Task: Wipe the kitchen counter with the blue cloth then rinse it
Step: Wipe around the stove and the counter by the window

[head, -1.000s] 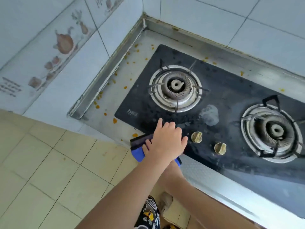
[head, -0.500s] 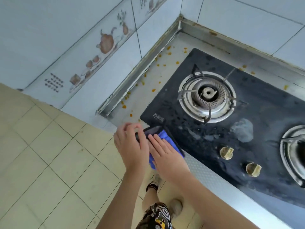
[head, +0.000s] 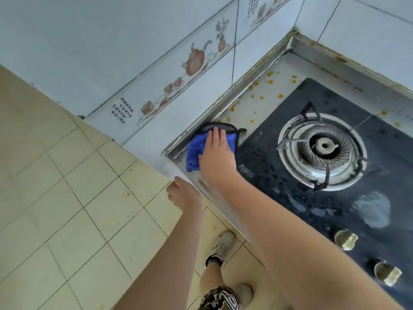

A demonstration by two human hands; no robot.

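Item: my right hand, fingers spread flat, pressing the blue cloth onto the counter strip beside the stove, to scrub orange spatter. Left hand: loosely curled, empty, at counter's edge.

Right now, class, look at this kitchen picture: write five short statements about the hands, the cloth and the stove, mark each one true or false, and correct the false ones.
1. The right hand presses flat on the blue cloth. True.
2. The left hand also grips the cloth. False: it is off the cloth, at the counter's front edge.
3. The cloth lies on the burner. False: it lies on the steel counter left of the black stove top, by the wall.
4. Orange spots dot the counter beyond the cloth. True.
5. A pot sits on the burner. False: the burner is bare.
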